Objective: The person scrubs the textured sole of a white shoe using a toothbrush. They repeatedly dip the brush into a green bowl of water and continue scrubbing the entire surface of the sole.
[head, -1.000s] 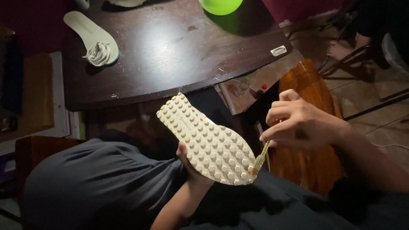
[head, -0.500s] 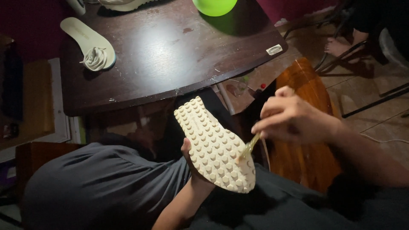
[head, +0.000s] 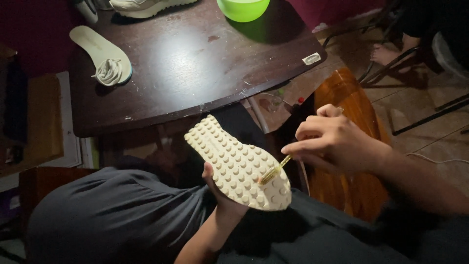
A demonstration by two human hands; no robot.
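A cream shoe is held sole-up over my lap, its studded sole facing the camera. My left hand grips it from underneath, mostly hidden, with only the thumb showing at the sole's edge. My right hand pinches a small yellowish brush, and its bristle end rests on the studs near the heel end of the sole.
A dark wooden table stands ahead with an insole carrying a bundle of laces, another pale shoe and a green bowl at the far edge. A brown wooden stool stands right, on a tiled floor.
The brush has moved from the sole's right edge inward onto the studs. The shoe has shifted slightly, and the view has tilted down a little.
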